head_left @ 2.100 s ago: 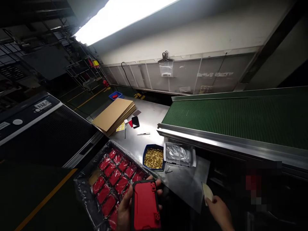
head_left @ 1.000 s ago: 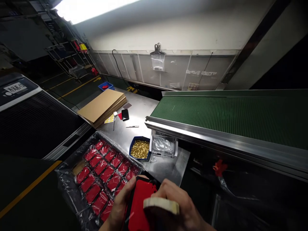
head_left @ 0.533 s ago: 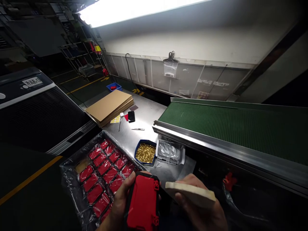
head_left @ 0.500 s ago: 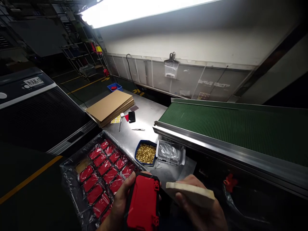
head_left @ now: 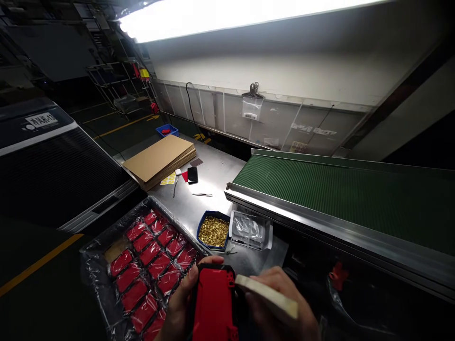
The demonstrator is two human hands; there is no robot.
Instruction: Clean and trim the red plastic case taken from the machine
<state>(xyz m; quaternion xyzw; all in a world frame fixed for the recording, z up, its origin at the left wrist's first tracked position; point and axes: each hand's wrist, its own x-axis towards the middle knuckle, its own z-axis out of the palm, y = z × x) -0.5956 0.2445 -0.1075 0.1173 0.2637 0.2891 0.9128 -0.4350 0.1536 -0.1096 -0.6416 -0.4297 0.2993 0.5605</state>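
Fingers (head_left: 192,277) of the left hand (head_left: 179,308) curl around the left edge of a red phone case (head_left: 215,308) and clamp it, with the thumb over its top. That hand comes up from the bottom of the view and holds the case upright, low in the middle. Right beside it, the right hand (head_left: 280,308) grips one pale flat pad (head_left: 266,296), and the pad's near end sits just at the case's right edge. Its fingers are wrapped under the pad.

To the left lies a tray (head_left: 95,246) under clear plastic, full of more red cases; about fourteen show. Past it, on the steel tabletop (head_left: 209,175), sit one blue dish of small gold parts (head_left: 213,231) and one clear plastic box (head_left: 250,228). Farther back are a stack of cardboard sheets (head_left: 158,158), one black phone (head_left: 192,174) and one pair of tweezers (head_left: 202,194). A green conveyor belt (head_left: 337,189) runs along the right.
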